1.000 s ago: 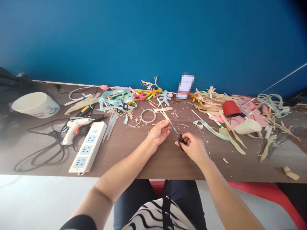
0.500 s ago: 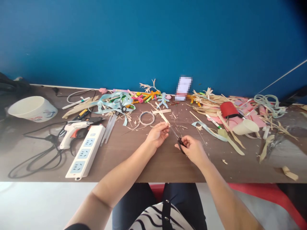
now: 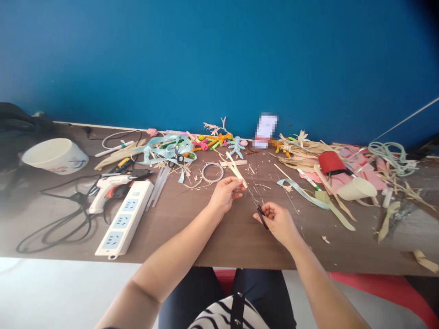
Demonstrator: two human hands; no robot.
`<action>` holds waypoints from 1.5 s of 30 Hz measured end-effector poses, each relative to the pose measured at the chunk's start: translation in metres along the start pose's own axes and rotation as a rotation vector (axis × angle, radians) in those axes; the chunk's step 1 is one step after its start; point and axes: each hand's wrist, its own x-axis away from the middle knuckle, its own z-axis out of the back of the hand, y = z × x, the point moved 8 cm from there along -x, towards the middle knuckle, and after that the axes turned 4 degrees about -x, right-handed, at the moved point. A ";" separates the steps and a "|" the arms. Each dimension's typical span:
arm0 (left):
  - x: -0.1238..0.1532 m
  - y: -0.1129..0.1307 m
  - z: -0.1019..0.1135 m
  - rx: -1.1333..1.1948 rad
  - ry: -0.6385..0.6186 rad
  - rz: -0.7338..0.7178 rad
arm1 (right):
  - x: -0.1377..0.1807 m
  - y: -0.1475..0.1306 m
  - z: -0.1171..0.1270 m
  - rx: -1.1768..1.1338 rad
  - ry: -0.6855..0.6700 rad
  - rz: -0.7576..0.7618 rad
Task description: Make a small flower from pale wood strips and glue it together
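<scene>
Brown wooden tabletop (image 3: 192, 219) lies below: my left hand (image 3: 224, 194) pinches a pale flat straw strip (image 3: 236, 171) by its near end. Small black-handled scissors (image 3: 259, 212), gripped in my right hand (image 3: 279, 220), have drawn back from the strip, so that cut looks finished.

- Bright, even daylight; the wall (image 3: 219, 59) reads flat blue, darkening at the top right corner.
- The left hand (image 3: 224, 194) and right hand (image 3: 277, 221) look sharp, with faint, soft shadows on the table (image 3: 192, 228).
- Both table ends smear into pale haze, and the far edge bows from the wide lens.
- The floor (image 3: 51, 292) is washed out white; light perhaps comes from above.
</scene>
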 end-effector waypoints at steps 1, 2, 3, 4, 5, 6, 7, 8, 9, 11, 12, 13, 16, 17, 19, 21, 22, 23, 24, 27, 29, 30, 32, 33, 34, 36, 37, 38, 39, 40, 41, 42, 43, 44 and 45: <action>0.000 0.000 0.000 -0.001 -0.002 0.004 | 0.000 0.000 0.000 -0.002 0.001 0.003; 0.000 -0.001 0.000 -0.003 -0.005 0.007 | 0.000 -0.001 0.000 -0.001 0.001 0.006; 0.000 -0.001 -0.001 -0.004 -0.007 0.009 | 0.000 -0.001 0.000 0.000 0.002 0.009; 0.000 -0.001 -0.001 -0.006 -0.009 0.011 | 0.001 -0.002 0.000 0.002 0.002 0.011; 0.000 -0.001 -0.001 -0.007 -0.010 0.012 | 0.001 -0.002 0.000 0.003 0.002 0.012; 0.000 -0.001 -0.001 -0.007 -0.010 0.013 | 0.001 -0.003 0.000 0.005 0.003 0.015; 0.000 -0.002 -0.001 -0.007 -0.008 0.014 | 0.001 -0.003 0.001 0.007 0.003 0.019; -0.001 -0.002 0.000 -0.007 -0.009 0.015 | 0.001 -0.003 0.001 0.007 0.003 0.023; -0.001 -0.002 0.000 -0.008 -0.009 0.014 | 0.001 -0.003 0.000 0.006 0.001 0.026; -0.001 -0.002 0.000 -0.010 -0.010 0.014 | 0.001 -0.002 -0.001 0.000 -0.005 0.024; -0.001 -0.002 0.000 -0.011 -0.011 0.014 | 0.001 -0.001 -0.001 -0.006 -0.008 0.020; -0.001 -0.002 0.000 -0.011 -0.011 0.015 | 0.001 -0.001 -0.001 -0.013 -0.011 0.016; -0.001 -0.002 -0.001 -0.002 -0.014 0.020 | 0.001 0.000 -0.002 -0.022 -0.016 0.004; -0.001 -0.001 -0.001 0.003 -0.015 0.021 | 0.001 -0.001 -0.002 -0.021 -0.017 0.001; -0.001 -0.001 -0.001 0.013 -0.018 0.021 | 0.002 -0.001 -0.002 -0.018 -0.016 -0.008; 0.000 0.000 -0.001 0.015 -0.016 0.020 | 0.002 -0.001 -0.002 -0.017 -0.021 -0.015; 0.000 0.000 -0.001 0.010 -0.015 0.017 | 0.003 -0.001 -0.003 -0.018 -0.025 -0.017; 0.000 0.001 -0.001 0.000 -0.012 0.011 | 0.003 0.000 -0.003 -0.017 -0.031 -0.019; 0.000 0.002 -0.001 -0.013 -0.009 0.001 | 0.003 0.000 -0.004 -0.013 -0.037 -0.019; 0.001 0.003 -0.001 -0.057 -0.004 -0.020 | 0.004 -0.001 -0.005 0.000 -0.057 -0.018; 0.002 0.003 -0.001 -0.074 -0.007 -0.019 | 0.003 -0.002 -0.006 -0.005 -0.066 -0.019; 0.002 0.002 -0.002 -0.078 -0.007 -0.018 | 0.003 -0.003 -0.006 -0.012 -0.070 -0.021; 0.003 0.001 -0.002 -0.079 -0.001 -0.018 | 0.003 -0.003 -0.005 -0.026 -0.073 -0.024; 0.003 0.001 -0.002 -0.080 0.003 -0.016 | 0.002 -0.004 -0.005 -0.031 -0.073 -0.023; 0.003 0.000 -0.002 -0.080 0.006 -0.013 | 0.002 -0.003 -0.005 -0.035 -0.071 -0.022; 0.003 -0.001 -0.003 -0.074 0.010 -0.005 | 0.001 -0.002 -0.005 -0.042 -0.063 -0.017; 0.004 -0.001 -0.003 -0.068 0.011 0.000 | 0.001 -0.002 -0.005 -0.043 -0.059 -0.015; 0.004 -0.002 -0.003 -0.058 0.012 0.003 | 0.001 -0.001 -0.006 -0.041 -0.055 -0.014; 0.004 -0.002 -0.003 -0.048 0.013 0.005 | 0.001 0.000 -0.006 -0.033 -0.048 -0.011; 0.004 -0.003 -0.003 -0.039 0.015 0.005 | 0.001 0.000 -0.006 -0.014 -0.038 -0.006; 0.004 -0.003 -0.003 -0.032 0.018 0.003 | 0.002 0.000 -0.005 0.015 -0.024 0.003; 0.004 -0.003 -0.003 -0.027 0.020 0.001 | 0.002 -0.001 -0.004 0.053 -0.008 0.016; 0.004 -0.004 -0.003 -0.024 0.023 -0.002 | 0.002 -0.003 -0.003 0.095 0.010 0.033; 0.004 -0.004 -0.003 -0.024 0.026 -0.005 | 0.003 -0.006 -0.002 0.137 0.025 0.052; 0.004 -0.004 -0.002 -0.026 0.030 -0.007 | 0.003 -0.008 -0.001 0.170 0.039 0.067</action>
